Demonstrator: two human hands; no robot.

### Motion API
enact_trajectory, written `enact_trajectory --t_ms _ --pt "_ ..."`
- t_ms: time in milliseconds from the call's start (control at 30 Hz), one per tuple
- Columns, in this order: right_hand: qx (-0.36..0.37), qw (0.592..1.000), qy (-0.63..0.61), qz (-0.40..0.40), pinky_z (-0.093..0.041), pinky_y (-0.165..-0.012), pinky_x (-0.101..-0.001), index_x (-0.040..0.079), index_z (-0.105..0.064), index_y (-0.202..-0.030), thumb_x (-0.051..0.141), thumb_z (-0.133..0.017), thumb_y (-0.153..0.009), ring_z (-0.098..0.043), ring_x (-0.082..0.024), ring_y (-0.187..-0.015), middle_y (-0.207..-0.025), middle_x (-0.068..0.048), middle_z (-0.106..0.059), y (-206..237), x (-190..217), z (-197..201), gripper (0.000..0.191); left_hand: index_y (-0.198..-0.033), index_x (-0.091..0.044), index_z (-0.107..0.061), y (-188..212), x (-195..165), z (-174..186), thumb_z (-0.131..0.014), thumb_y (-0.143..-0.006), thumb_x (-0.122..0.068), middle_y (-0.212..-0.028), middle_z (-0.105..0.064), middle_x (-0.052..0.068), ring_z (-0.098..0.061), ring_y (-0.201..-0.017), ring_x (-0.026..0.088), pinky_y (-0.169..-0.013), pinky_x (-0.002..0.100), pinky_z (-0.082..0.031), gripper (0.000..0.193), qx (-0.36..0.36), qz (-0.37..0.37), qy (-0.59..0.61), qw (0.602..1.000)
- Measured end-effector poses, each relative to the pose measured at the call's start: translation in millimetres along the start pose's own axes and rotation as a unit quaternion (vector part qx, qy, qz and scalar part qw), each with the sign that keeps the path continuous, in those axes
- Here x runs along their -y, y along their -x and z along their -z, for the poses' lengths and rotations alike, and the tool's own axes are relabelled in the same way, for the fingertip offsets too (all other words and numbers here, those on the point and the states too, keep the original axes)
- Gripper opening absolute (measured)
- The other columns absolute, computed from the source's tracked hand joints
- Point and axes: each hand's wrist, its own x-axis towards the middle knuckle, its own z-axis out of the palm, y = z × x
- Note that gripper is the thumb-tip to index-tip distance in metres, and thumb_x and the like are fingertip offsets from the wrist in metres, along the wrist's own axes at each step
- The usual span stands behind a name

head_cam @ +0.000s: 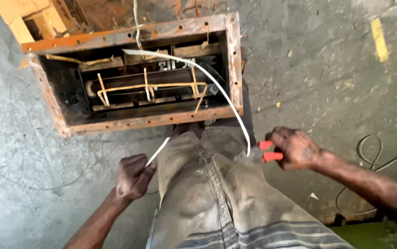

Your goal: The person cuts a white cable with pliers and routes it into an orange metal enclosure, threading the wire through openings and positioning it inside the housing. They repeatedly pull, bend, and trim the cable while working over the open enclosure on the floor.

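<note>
My left hand [133, 177] was clenched on a short length of thin white sleeving [158, 151]; my right hand [295, 147] was closed around red-handled pliers [270, 151]. A longer white, flat, flexible strip [217, 87] arched from inside the rusty rectangular steel tank [233, 60] down to the pliers, over my grey trousers [217, 193]. Risk noted: the strip looked sprung, so a slack grip at the pliers could let it whip back into the tank. A hard pull might snag it on the yellowed tie bands [148, 85] across the dark core, or kink it.
</note>
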Motion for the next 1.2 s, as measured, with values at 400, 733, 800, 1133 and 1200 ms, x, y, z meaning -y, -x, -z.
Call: enact_trajectory --t_ms 400,733,800,1133,1200 --pt "0.130 0.990 -0.002 0.047 -0.052 -0.082 -0.0506 0.003 -0.057 -0.128 0.022 -0.084 -0.069 -0.063 -0.041 -0.103 -0.115 -0.022 -0.062 -71.9 36.1 -38.5 0.068 -0.128 0.000 -0.066 -77.9 16.7 -82.4 -0.044 -0.107 -0.045 -0.152 -0.057 0.017 -0.047 -0.148 0.031 -0.127 0.051 -0.030 0.054 0.205 0.131 0.711 0.660" --pt "0.107 0.893 -0.300 -0.319 -0.054 -0.091 -0.0447 0.012 -0.050 -0.145 0.029 -0.066 -0.086 -0.065 -0.035 -0.104 -0.117 -0.021 -0.068 -42.8 -45.1 -93.5 0.064 -0.114 -0.001 -0.066 -63.3 -13.8 -0.2 -0.042 -0.117 -0.035 -0.098 -0.069 0.020 -0.073 -0.081 0.027 -0.074 0.041 -0.068 0.042 -0.343 -0.108 0.396 0.845" --pt "-0.035 0.923 -0.208 -0.321 -0.048 -0.095 -0.0494 0.007 -0.045 -0.149 0.039 -0.069 -0.093 -0.059 -0.040 -0.111 -0.123 -0.025 -0.061 -49.9 -64.5 -108.4 0.068 -0.122 0.001 -0.066 -65.9 -17.7 2.4 -0.037 -0.117 -0.037 -0.109 -0.069 0.022 -0.071 -0.096 0.030 -0.089 0.045 -0.064 0.049 -0.384 -0.107 0.364 0.842" --pt "-0.022 0.981 0.190 -0.015 -0.015 -0.123 -0.0733 0.030 -0.056 -0.145 0.062 -0.078 -0.082 -0.054 -0.034 -0.116 -0.116 -0.014 -0.055 -77.2 -98.3 -114.4 0.074 -0.128 0.004 -0.066 -101.0 6.8 -36.7 -0.040 -0.116 -0.040 -0.110 -0.064 0.015 -0.062 -0.098 0.023 -0.091 0.043 -0.057 0.053 -0.366 0.083 0.546 0.749" --pt "-0.017 0.980 0.196 -0.011 -0.012 -0.125 -0.0756 0.032 -0.057 -0.146 0.061 -0.078 -0.083 -0.054 -0.031 -0.120 -0.127 -0.011 -0.056 -79.0 -100.4 -114.6 0.072 -0.121 0.004 -0.070 -105.3 18.3 -39.1 -0.047 -0.115 -0.040 -0.103 -0.065 0.016 -0.063 -0.094 0.023 -0.088 0.044 -0.058 0.050 -0.385 0.142 0.485 0.772"
